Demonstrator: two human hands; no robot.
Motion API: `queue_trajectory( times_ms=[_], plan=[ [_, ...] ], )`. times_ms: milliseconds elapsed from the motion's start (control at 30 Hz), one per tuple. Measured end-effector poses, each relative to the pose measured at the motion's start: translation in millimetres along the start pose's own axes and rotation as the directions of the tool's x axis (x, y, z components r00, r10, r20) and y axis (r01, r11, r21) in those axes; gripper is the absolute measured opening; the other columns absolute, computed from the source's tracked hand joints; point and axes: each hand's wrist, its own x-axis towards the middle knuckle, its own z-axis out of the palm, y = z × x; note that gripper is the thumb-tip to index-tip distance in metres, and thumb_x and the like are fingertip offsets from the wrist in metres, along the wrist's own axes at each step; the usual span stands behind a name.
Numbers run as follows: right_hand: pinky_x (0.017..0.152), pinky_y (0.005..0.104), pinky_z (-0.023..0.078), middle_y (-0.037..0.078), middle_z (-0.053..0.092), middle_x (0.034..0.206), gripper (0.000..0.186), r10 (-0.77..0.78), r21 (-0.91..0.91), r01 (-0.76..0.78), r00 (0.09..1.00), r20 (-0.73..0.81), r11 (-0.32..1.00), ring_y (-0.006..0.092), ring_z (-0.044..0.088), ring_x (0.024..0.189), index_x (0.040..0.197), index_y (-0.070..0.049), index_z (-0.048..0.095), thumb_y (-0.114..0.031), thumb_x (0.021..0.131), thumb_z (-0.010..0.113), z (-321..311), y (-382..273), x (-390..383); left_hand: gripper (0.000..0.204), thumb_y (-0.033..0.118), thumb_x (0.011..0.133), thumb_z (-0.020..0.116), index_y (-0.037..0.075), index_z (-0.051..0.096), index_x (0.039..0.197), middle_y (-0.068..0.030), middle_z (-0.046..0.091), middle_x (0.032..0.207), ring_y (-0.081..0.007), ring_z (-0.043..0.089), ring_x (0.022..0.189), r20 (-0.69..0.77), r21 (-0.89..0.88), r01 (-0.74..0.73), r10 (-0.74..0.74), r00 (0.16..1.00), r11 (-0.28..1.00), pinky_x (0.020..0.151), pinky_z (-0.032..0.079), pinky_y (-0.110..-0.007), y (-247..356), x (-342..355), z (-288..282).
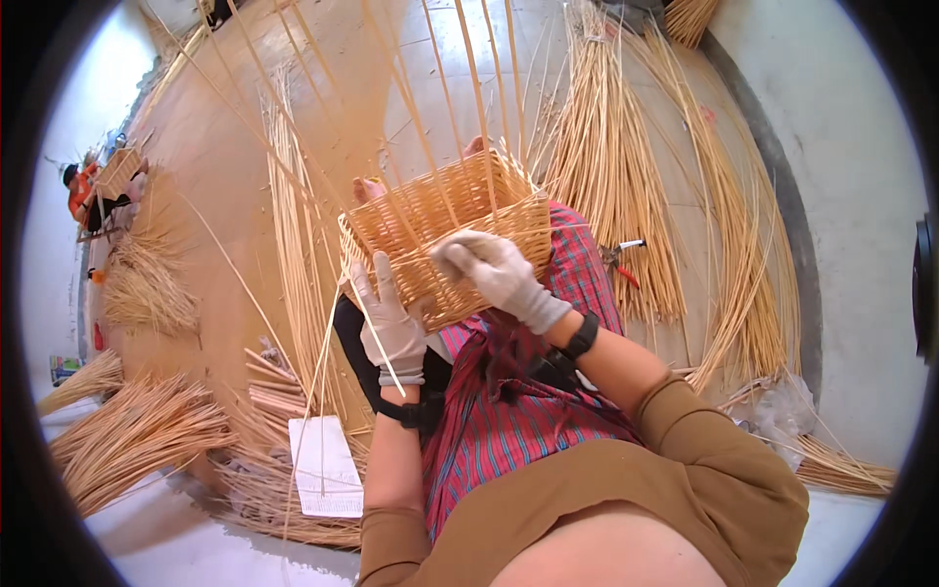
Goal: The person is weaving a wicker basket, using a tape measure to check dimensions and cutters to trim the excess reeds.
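So, a half-woven wicker basket [445, 230] is propped on the lap, over a red plaid cloth [518, 411], with its uprights [430, 88] left sticking up unwoven. The near wall is being pressed by the gloved right hand [494, 269], fingers curled down onto the weave. The basket's left corner is steadied by the gloved left hand [389, 318], and a loose strand [337, 342] is pinched in it. Weaving of the side looks to be underway; careful threading between uprights would be called for next. Cane bundles [606, 166] and red-handled cutters [622, 260] are left on the floor.
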Motion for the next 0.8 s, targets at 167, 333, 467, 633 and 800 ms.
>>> queue_trajectory(
  times_ms=[167,333,467,633,800],
  plan=[
    [0.07,0.0305,0.059,0.011,0.077,0.101,0.026,-0.335,-0.508,0.211,0.928,-0.165,0.835,0.0167,0.074,0.085,0.124,-0.006,0.073,-0.01,0.098,0.07,9,-29,32,0.091,0.026,0.079,0.086,0.037,0.045,0.159,-0.0175,0.039,0.16,-0.0357,0.073,0.093,-0.035,0.116,-0.048,0.052,0.998,0.992,0.068,0.06,-0.045,-8,0,6],
    [0.076,0.0355,0.06,0.013,0.074,0.114,0.055,-0.68,-0.786,0.416,0.734,-0.008,0.458,0.0297,0.075,0.092,0.146,-0.011,0.056,-0.006,0.093,0.071,46,-51,87,0.09,0.022,0.078,0.087,0.039,0.046,0.157,-0.0166,0.042,0.156,-0.0357,0.073,0.094,-0.037,0.169,0.006,0.001,0.999,0.986,0.073,0.061,-0.045,10,6,8],
    [0.08,0.0324,0.058,0.008,0.073,0.107,0.033,-0.515,-0.49,0.35,0.819,-0.254,0.798,0.0203,0.073,0.088,0.137,-0.004,0.056,-0.005,0.104,0.06,0,-19,41,0.088,0.018,0.077,0.085,0.033,0.049,0.156,-0.016,0.046,0.153,-0.0344,0.072,0.093,-0.075,0.228,-0.049,0.068,0.995,0.972,0.073,0.06,-0.043,-2,3,5],
    [0.089,0.0366,0.056,0.012,0.072,0.114,0.028,-0.649,-0.815,0.268,0.743,-0.164,0.514,0.0238,0.069,0.101,0.123,-0.004,0.065,0.002,0.096,0.068,-46,-14,-13,0.077,0.015,0.086,0.074,0.018,0.046,0.157,-0.0188,0.054,0.146,-0.0284,0.07,0.092,-0.163,0.198,-0.329,0.362,0.918,0.923,0.074,0.059,-0.039,64,17,20],
    [0.107,0.043,0.048,0.018,0.062,0.137,0.051,-0.741,-0.991,0.074,0.658,0.133,-0.112,0.0347,0.057,0.13,0.144,-0.011,0.06,-0.007,0.095,0.072,-27,-70,71,0.073,0.009,0.094,0.059,0.025,0.037,0.162,-0.0229,0.048,0.144,-0.0326,0.071,0.085,0.0,0.221,-0.222,0.228,0.974,0.95,0.076,0.061,-0.043,82,21,61]
  ],
)
